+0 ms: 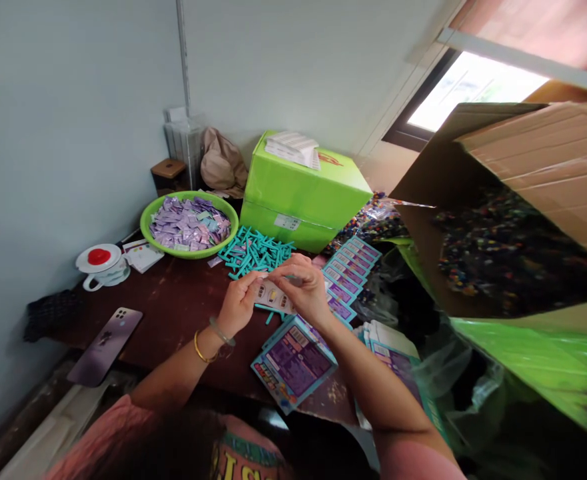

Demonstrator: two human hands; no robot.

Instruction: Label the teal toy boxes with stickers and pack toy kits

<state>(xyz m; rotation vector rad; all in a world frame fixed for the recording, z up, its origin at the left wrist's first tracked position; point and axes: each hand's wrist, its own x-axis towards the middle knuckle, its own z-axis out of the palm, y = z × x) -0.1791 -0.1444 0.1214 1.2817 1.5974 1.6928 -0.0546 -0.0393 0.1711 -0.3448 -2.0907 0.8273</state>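
Note:
Between my two hands is a whitish printed sheet [274, 297] with small pictures on it; whether it is a leaflet or a packet I cannot tell. My left hand [238, 303] pinches its upper left corner. The fingers of my right hand [304, 287] are closed at its upper right edge. Just behind lies a heap of teal plastic sticks [258, 251]. Below my right hand a purple and teal printed box [296, 363] stands near the table's front edge. A row of overlapping purple printed boxes [348, 270] runs to the right.
A green basin [189, 254] of small purple sachets stands at the back left. Behind the sticks is a large green box [293, 193]. A lidded mug [104, 270] and a phone [106, 347] lie left. An open carton [538, 143] of colourful pieces rises at right.

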